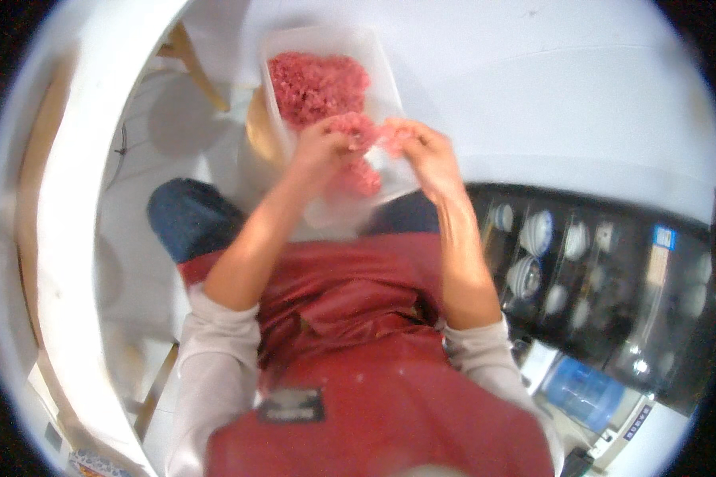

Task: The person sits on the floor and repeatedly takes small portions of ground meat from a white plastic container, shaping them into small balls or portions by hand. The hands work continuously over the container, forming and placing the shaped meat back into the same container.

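A white, translucent plastic tub (pixel 388 71) stands before me, with a heap of pink-red crumbly stuff like minced meat (pixel 319 86) in its far part. My left hand (pixel 328 143) holds a clump of the same stuff over the tub. Close beside it on the right, my right hand (pixel 423 149) pinches a smaller, paler piece. Another pink-red portion (pixel 361 177) lies in the near part of the tub, partly hidden below my left hand. Both hands are slightly blurred.
A round yellowish surface (pixel 262 128) shows beside and beneath the tub. A white table edge (pixel 71 238) curves along the left. Right of me stands a dark cabinet with bowls (pixel 537 232); a blue water bottle (pixel 585 393) is at the lower right. My knees flank the tub's near end.
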`<act>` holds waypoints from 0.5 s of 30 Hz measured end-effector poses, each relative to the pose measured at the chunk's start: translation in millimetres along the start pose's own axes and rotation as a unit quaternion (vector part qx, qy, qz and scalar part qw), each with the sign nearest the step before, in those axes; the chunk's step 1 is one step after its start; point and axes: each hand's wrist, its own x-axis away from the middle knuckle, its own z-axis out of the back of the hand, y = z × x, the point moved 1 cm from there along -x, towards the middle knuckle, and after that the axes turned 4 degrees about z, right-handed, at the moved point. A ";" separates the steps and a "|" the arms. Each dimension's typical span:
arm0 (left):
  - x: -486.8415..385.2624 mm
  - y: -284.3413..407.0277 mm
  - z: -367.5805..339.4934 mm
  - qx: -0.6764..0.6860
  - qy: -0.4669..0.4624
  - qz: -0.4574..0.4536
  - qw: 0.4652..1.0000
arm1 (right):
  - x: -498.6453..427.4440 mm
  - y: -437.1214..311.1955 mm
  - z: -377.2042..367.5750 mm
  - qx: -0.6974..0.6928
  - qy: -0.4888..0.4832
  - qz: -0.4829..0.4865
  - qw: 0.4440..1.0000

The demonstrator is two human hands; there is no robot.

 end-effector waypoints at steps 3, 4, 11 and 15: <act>4.2 3.0 -1.2 0.035 0.006 0.006 0.999 | -0.6 -2.8 -1.5 0.082 -0.004 0.024 0.996; 5.1 3.1 -1.8 0.006 0.019 0.010 1.000 | -0.1 -2.9 -3.8 0.109 -0.009 0.036 0.993; 1.1 -2.6 -3.6 -0.067 0.071 -0.020 0.995 | 6.4 -2.2 -29.5 0.310 0.004 0.153 0.938; -0.6 -7.6 0.8 -0.120 0.104 0.008 0.987 | 2.1 -0.5 -32.1 0.233 0.030 0.073 0.969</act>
